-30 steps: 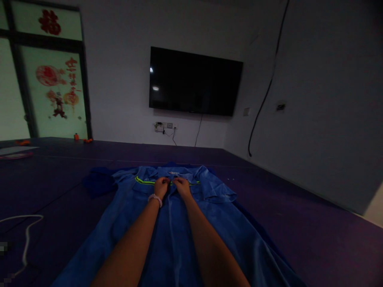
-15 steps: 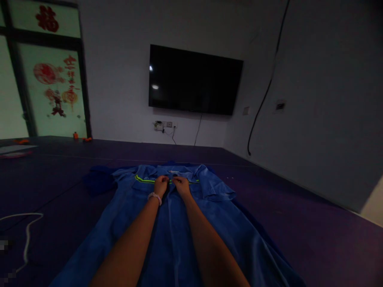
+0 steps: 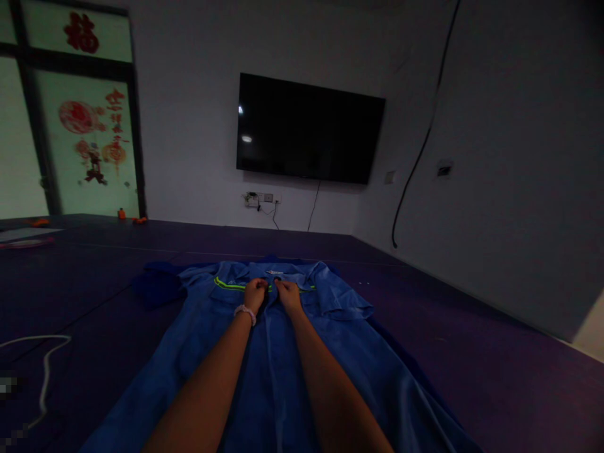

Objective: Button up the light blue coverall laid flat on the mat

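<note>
A blue short-sleeved garment with yellow-green chest stripes, a work shirt (image 3: 217, 308) by its look, lies spread flat with its collar away from me. My left hand (image 3: 255, 294) and my right hand (image 3: 287, 294) meet near its front opening, just below the collar. The fingers of each hand are pinched on the edges of the cloth; whether a button or other fastener is between them is too small and dark to see. A pale scrunchie (image 3: 244, 311) circles my left wrist. Under the shirt, a darker blue cloth (image 3: 158, 284) sticks out at the left.
Everything lies on a dark purple surface (image 3: 453, 352). A white cable (image 3: 46, 377) curls at the lower left. Small orange objects (image 3: 121, 214) stand near the glass door (image 3: 94, 145). A television (image 3: 309, 129) hangs on the far wall, and a black cable (image 3: 415, 167) dangles at the right.
My hands stay at the front opening, with the right fingers shifted slightly. The view has moved a little, so the whole scene sits slightly further right.
</note>
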Tool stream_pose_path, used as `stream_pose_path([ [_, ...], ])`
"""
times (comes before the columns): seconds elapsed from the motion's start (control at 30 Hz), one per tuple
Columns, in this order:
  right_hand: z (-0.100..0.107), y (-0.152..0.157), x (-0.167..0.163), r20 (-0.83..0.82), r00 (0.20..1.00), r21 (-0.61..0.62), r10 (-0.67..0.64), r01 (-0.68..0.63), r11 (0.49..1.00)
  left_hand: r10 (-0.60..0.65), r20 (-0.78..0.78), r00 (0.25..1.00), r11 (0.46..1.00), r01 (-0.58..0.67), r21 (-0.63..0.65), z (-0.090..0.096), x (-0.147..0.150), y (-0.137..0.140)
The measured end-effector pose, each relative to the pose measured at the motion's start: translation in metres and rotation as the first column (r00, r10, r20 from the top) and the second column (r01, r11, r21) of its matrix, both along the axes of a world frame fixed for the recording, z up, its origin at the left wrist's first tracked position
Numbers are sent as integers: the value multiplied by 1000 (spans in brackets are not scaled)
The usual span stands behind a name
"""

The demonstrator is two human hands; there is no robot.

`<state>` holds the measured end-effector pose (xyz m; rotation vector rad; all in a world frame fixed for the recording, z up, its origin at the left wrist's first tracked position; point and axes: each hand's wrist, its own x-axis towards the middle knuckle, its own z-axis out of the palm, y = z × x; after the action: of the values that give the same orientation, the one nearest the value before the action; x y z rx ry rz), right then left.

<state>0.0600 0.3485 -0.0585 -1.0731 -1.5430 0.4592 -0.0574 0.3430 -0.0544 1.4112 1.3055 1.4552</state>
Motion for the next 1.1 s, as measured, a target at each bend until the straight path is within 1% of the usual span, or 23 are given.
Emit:
stream_pose_path([
  [0.43,-2,1,-1,53,998,5,-15,15,1000,-15,-2,1000,1000,15,-24,2,2,-4],
  [0.67,-3,1,-2,88,996,-18,-24,26,999,-22,-23,1000,999,21,-26,5,2,-6],
  [0.87,-2,-1,-2,115,992,-24,-49,52,998,-37,-12,999,999,36,-39,6,2,-7],
  [1.1,0,-4,-3,142,988,-64,-64,74,995,-42,-1,999,997,42,-58,6,2,-5],
])
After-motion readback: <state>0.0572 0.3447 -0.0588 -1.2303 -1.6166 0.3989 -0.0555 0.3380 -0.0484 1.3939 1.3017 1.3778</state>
